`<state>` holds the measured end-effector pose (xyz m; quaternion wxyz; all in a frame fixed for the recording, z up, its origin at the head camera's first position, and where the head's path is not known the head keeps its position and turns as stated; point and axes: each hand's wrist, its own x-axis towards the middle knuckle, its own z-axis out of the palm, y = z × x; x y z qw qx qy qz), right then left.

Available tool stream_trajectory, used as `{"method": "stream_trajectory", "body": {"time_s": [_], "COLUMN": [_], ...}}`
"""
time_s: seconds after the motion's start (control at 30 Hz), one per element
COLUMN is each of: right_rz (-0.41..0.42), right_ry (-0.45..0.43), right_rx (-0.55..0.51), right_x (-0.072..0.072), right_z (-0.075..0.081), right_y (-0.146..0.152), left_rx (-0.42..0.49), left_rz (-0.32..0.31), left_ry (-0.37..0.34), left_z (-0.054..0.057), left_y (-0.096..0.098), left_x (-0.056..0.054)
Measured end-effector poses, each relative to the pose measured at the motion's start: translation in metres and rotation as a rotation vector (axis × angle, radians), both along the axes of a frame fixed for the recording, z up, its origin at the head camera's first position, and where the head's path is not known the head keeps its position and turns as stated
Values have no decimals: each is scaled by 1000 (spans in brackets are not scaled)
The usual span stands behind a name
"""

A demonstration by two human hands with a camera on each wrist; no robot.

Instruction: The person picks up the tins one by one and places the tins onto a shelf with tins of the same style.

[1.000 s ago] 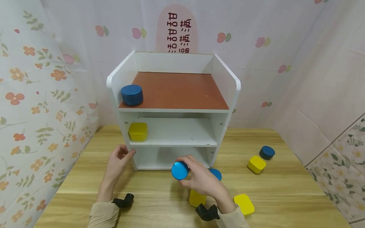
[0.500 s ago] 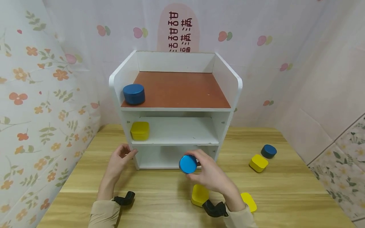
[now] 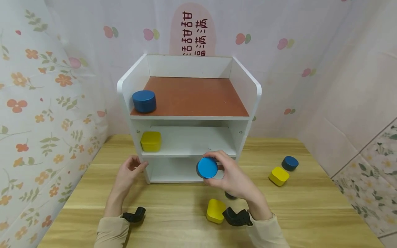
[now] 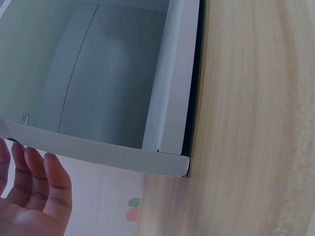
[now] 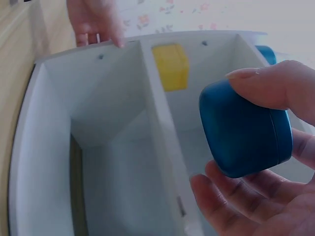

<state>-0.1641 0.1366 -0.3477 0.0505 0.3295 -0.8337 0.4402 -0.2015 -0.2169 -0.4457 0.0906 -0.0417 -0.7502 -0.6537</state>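
Your right hand [image 3: 232, 177] pinches the blue round metallic tin [image 3: 207, 167], likely light, stiff, slippery; grasp its sides. Your left hand [image 3: 128, 172], half-open, seems holding nothing.

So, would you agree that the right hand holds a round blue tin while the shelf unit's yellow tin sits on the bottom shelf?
Not the bottom shelf: the head view shows the yellow tin on the middle shelf; the right hand does hold a round blue tin.
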Motion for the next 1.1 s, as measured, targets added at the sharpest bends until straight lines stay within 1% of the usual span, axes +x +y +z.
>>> {"method": "stream_trajectory", "body": {"time_s": [0.13,0.23,0.4,0.63,0.7,0.83,0.93,1.0,1.1], "right_rz": [20,42,78,122,114,92,101,119,153], "right_ry": [4,16,56,87,114,204,250,243,189], "right_rx": [-2,-5,5,17,32,70,76,67,44], "right_x": [-1,-2,-6,-13,-15,-19,-22,-24,-29], "right_z": [14,27,49,77,85,96,103,108,116], "right_y": [-1,-2,-3,-7,-9,-15,-22,-25,-28], "left_rx": [4,14,19,22,24,19,14,9,4], "left_rz": [-6,-15,-16,-15,-14,-8,-7,-10,-13], "left_ry": [3,12,17,19,18,15,13,12,8], "left_z": [1,3,6,5,5,5,4,3,1], "left_y": [0,0,1,0,0,0,-1,-1,-1], "left_x": [0,-1,-1,-2,-1,-1,-1,-1,-1]}}
